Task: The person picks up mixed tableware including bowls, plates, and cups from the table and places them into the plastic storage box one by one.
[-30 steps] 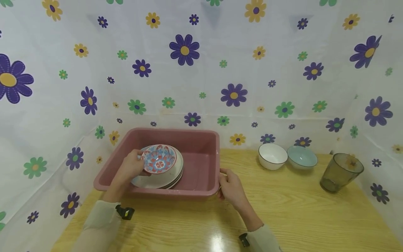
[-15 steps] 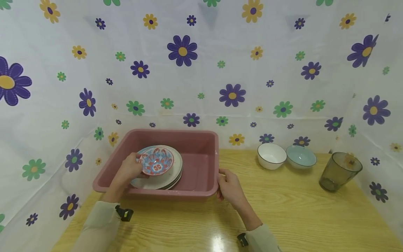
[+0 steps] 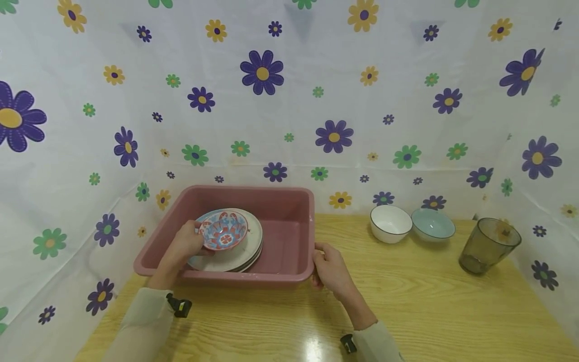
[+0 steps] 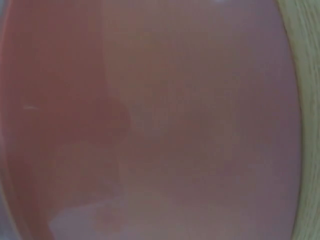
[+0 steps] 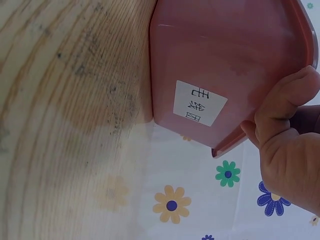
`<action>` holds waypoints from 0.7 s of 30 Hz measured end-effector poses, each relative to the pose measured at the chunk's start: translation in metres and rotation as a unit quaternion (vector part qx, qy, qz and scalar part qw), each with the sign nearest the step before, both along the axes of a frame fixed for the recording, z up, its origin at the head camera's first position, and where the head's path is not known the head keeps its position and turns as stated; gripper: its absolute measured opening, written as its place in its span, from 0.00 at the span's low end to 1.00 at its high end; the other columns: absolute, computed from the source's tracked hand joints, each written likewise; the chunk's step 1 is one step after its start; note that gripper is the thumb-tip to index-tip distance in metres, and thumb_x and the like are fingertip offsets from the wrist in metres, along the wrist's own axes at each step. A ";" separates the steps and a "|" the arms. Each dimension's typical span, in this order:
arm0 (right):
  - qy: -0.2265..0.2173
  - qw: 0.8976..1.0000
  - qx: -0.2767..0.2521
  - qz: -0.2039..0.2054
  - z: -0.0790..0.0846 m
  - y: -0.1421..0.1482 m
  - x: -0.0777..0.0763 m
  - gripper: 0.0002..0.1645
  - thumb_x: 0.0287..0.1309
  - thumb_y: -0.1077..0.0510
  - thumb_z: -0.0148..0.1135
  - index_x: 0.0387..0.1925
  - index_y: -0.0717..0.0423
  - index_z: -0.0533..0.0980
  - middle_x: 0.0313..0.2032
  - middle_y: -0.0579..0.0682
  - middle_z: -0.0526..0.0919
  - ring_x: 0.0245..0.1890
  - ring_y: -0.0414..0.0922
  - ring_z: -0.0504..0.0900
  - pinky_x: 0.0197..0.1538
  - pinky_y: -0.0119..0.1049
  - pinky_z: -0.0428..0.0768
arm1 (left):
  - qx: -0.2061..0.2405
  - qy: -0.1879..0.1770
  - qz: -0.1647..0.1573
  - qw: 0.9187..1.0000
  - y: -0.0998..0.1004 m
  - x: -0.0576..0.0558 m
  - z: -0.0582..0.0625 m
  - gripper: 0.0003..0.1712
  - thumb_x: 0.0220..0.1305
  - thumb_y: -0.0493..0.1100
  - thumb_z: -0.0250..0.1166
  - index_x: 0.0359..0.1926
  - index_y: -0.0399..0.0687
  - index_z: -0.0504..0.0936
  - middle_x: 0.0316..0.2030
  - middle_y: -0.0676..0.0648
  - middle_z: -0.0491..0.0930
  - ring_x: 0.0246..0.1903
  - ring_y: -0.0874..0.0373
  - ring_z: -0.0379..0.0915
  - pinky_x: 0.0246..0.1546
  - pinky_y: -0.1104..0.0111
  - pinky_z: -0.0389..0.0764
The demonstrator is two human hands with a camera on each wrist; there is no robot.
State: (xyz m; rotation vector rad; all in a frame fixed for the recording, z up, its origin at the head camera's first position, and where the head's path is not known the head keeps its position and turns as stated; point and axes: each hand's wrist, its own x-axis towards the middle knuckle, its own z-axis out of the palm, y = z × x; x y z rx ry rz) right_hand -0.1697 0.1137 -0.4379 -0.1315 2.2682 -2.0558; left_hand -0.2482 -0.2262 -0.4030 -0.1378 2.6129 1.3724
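Observation:
My left hand holds a small bowl with a red and blue pattern by its left edge, thumb at the rim. The bowl is tilted over a stack of white plates inside a pink plastic basin. My right hand grips the basin's right rim near the front corner. In the right wrist view, the curled fingers meet the rim above a white label with handwritten characters. The left wrist view is filled by the basin's blurred outer wall; the left hand is hidden there.
Right of the basin on the wooden table, a white bowl stands beside a pale blue bowl. A smoky glass cup stands farther right. A flower-printed white sheet hangs behind and at both sides.
The patterned bowl has shifted slightly left and down over the plates, still in the left hand. The right hand keeps its place at the basin's rim.

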 end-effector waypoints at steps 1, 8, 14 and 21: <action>0.000 1.000 -0.001 0.001 0.000 0.000 0.000 0.23 0.73 0.63 0.43 0.63 0.74 0.67 0.12 0.47 0.72 0.08 0.37 0.68 0.14 0.31 0.70 | 0.002 -0.001 0.001 1.000 0.000 0.000 -0.001 0.30 0.66 0.26 0.42 0.67 0.19 0.50 0.43 0.28 0.76 0.27 0.55 0.83 0.33 0.63 0.86; 0.001 1.000 -0.005 0.000 0.001 0.000 0.001 0.23 0.73 0.63 0.42 0.63 0.74 0.66 0.12 0.48 0.72 0.08 0.38 0.68 0.14 0.31 0.70 | 0.001 -0.006 0.004 1.000 -0.001 -0.002 -0.003 0.29 0.69 0.29 0.42 0.68 0.20 0.49 0.41 0.30 0.76 0.26 0.56 0.83 0.31 0.65 0.85; -0.001 1.000 -0.010 0.002 0.002 0.000 0.002 0.23 0.74 0.63 0.43 0.63 0.74 0.67 0.11 0.47 0.72 0.08 0.37 0.68 0.14 0.30 0.70 | 0.000 -0.010 0.009 1.000 -0.001 -0.001 -0.003 0.29 0.70 0.30 0.43 0.68 0.20 0.50 0.41 0.31 0.76 0.26 0.57 0.83 0.32 0.63 0.86; 0.000 1.000 -0.010 0.003 0.003 0.000 0.003 0.23 0.74 0.63 0.44 0.63 0.74 0.66 0.12 0.48 0.73 0.08 0.36 0.69 0.14 0.29 0.71 | 0.006 -0.016 0.007 1.000 -0.004 0.000 -0.003 0.30 0.72 0.33 0.42 0.69 0.19 0.48 0.41 0.31 0.75 0.26 0.57 0.83 0.32 0.63 0.86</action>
